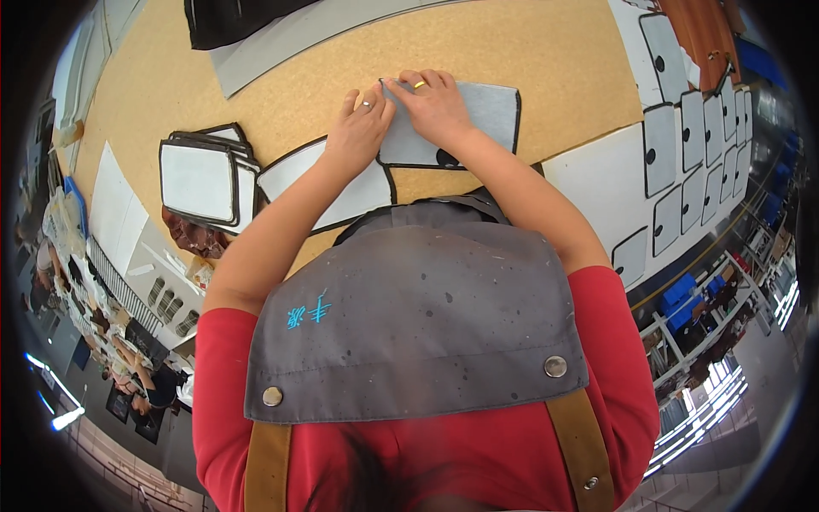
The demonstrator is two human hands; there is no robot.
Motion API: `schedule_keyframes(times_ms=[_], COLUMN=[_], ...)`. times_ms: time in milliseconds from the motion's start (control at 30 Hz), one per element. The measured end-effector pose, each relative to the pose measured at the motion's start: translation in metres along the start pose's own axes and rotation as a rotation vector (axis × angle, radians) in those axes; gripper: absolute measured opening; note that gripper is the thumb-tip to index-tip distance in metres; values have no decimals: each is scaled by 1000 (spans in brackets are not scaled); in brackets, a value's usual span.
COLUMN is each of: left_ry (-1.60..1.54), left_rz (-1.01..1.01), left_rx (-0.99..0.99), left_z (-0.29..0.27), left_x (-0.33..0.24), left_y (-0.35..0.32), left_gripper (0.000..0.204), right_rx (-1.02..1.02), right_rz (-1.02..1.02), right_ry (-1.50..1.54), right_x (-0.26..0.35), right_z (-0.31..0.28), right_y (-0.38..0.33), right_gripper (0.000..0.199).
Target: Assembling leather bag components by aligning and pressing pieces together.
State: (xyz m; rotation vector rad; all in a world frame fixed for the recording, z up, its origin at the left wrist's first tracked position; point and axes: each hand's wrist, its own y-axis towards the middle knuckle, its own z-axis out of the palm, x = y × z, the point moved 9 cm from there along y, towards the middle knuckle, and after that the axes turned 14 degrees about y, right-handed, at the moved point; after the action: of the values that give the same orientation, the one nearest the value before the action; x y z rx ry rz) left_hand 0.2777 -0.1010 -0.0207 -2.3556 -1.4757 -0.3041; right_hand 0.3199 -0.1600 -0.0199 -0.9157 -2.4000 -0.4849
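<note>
A flat grey panel with a black edge (486, 115) lies on the tan tabletop, a dark round spot near its lower border. At its far left corner, my right hand (435, 107) presses thumb and fingertips to the edge. My left hand (363, 128) meets it there, fingers closed on the same corner; exactly what the fingertips pinch is too small to see. A second black-edged panel (341, 196), pale, lies partly beneath my left forearm. Left of it sits a stack of similar white panels (196, 179) with dark edges.
Several black-edged panels (659, 149) are laid out on a white surface at the right. A black item (239, 21) and a grey sheet (264, 60) lie at the far side. Crumpled brown material (194, 236) sits below the stack. People (141, 375) are at far left.
</note>
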Motion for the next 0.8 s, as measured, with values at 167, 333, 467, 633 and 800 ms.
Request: schedule_keyframes(times_ms=[167, 333, 467, 633, 800], left_ry=[-75, -368, -420, -461, -720], left_rz=[85, -233, -382, -278, -107], left_rx=[30, 1, -14, -106, -288], left_z=[-7, 8, 9, -12, -61], left_x=[2, 37, 47, 28, -12], left_y=[15, 18, 25, 43, 73], left_gripper=[27, 27, 17, 19, 23], right_rx=[-234, -567, -563, -483, -561], right_rz=[246, 528, 684, 782, 652], right_ry=[371, 338, 194, 129, 646], right_x=[-34, -98, -107, -115, -92], right_z=[-24, -84, -89, -78, -84], right_y=[-10, -100, -121, -114, -100], right_gripper=[30, 23, 24, 23, 22])
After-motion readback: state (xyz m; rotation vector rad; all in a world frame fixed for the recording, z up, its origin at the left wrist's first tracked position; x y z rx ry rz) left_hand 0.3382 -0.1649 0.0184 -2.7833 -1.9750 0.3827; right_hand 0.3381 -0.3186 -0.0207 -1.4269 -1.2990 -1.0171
